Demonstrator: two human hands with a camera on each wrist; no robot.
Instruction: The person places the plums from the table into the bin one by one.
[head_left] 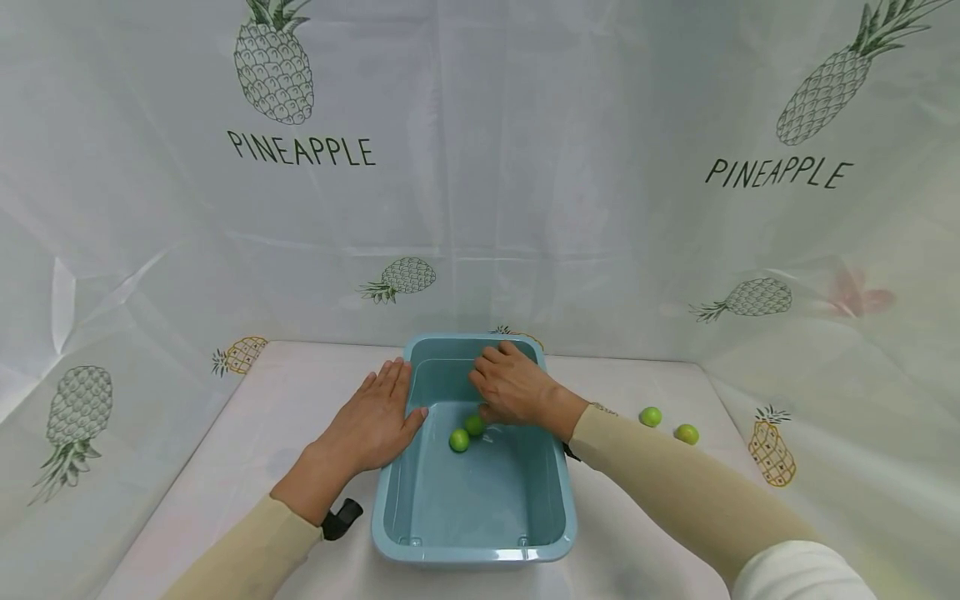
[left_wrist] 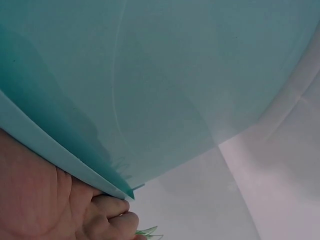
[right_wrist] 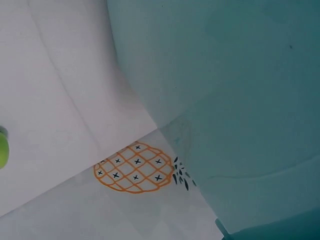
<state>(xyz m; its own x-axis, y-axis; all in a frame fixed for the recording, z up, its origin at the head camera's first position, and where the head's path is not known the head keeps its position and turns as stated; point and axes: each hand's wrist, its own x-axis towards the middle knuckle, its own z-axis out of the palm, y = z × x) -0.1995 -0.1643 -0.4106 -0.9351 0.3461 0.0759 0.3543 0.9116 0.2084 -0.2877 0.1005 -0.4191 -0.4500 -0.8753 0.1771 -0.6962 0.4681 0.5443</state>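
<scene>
A light blue plastic tub (head_left: 480, 553) stands on the table, with two limes (head_left: 459, 440) on its floor. My left hand (head_left: 375, 421) rests along the tub's left rim, fingers mostly straight and thumb reaching over the edge. In the left wrist view, the palm (left_wrist: 35, 190) lies against the tub's wall (left_wrist: 165, 75). My right hand (head_left: 517, 387) is over the inside of the tub with bent fingers. Its thumb is close to the farther lime (head_left: 474, 425). The palm is hidden, so I cannot tell whether it holds anything.
To the right of the tub, two more limes (head_left: 650, 417) lie on the white table (head_left: 622, 379). One lime (right_wrist: 3, 149) shows at the edge of the right wrist view. A pineapple-printed sheet (head_left: 570, 183) hangs behind and at the sides.
</scene>
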